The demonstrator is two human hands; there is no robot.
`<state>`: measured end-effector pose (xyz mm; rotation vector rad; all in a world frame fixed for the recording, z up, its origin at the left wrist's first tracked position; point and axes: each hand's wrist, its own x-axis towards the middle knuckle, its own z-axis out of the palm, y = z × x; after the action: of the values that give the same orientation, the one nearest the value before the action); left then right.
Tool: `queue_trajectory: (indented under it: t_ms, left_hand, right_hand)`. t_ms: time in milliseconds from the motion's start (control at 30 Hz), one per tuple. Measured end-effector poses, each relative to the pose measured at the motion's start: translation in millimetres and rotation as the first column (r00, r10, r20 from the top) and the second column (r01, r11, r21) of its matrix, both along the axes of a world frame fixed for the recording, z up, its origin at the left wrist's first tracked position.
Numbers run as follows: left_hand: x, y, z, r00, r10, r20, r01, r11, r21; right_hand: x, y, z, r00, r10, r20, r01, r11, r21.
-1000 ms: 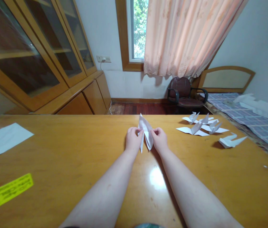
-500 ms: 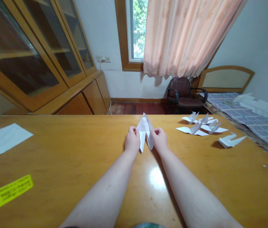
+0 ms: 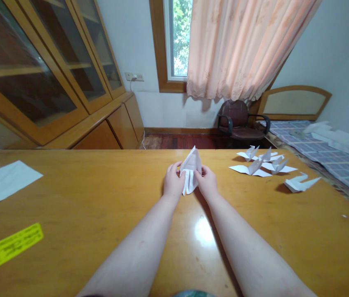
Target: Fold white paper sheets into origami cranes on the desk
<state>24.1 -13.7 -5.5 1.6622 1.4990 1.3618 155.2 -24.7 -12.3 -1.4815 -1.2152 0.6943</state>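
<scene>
Between my two hands is a partly folded piece of white paper (image 3: 191,165), pointed at the top, with two narrow flaps hanging side by side below. My left hand (image 3: 173,181) pinches its left edge, the thumb lying toward the front. On the opposite edge, my right hand (image 3: 207,181) grips the paper with its thumb on the front face. The fingers behind the paper are partly hidden. Several folded white paper cranes (image 3: 255,166) stand to the right, and one crane (image 3: 300,183) sits apart, nearer to me.
On the wooden table (image 3: 100,214), a white paper sheet (image 3: 5,183) lies at the far left, with a yellow printed strip (image 3: 10,249) nearer to me. A brown armchair (image 3: 239,119) stands beyond the table, a bed (image 3: 326,144) to the right and a glass-fronted cabinet (image 3: 69,111) to the left.
The folded paper has turned and its tip has shifted right. Its two lower flaps, spread apart before, are now close together, and my thumbs have moved inward onto it.
</scene>
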Motion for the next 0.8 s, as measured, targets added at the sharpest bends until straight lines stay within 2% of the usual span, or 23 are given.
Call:
queue_trajectory:
  t_ms: [133,233,500,633,800]
  left_hand:
    - [-0.2,-1.0,3.7,0.998,-0.007,-0.065,0.011,0.998,0.061]
    - [-1.0,-1.6,4.3,0.997,-0.023,-0.068,0.028,0.997,0.074]
    - [-1.8,2.2,-4.4,0.994,-0.042,0.100,0.033,0.996,0.084]
    - [-2.4,3.4,-4.3,0.985,-0.049,0.166,0.039,0.997,0.061]
    - [-3.6,3.8,-0.7,0.985,0.020,0.169,-0.025,0.999,0.024]
  right_hand:
    - [2.2,0.1,-0.4,0.998,-0.037,0.044,0.034,0.996,0.077]
    - [3.1,0.8,-1.2,0.997,-0.066,-0.038,0.070,0.993,0.100]
    - [0.1,0.0,2.0,0.970,-0.006,-0.245,0.035,0.993,0.113]
    - [-2.5,-3.3,6.6,0.923,0.128,-0.363,-0.089,0.989,0.122]
    - [-3.5,-7.2,8.1,0.817,0.360,-0.450,-0.291,0.932,0.217]
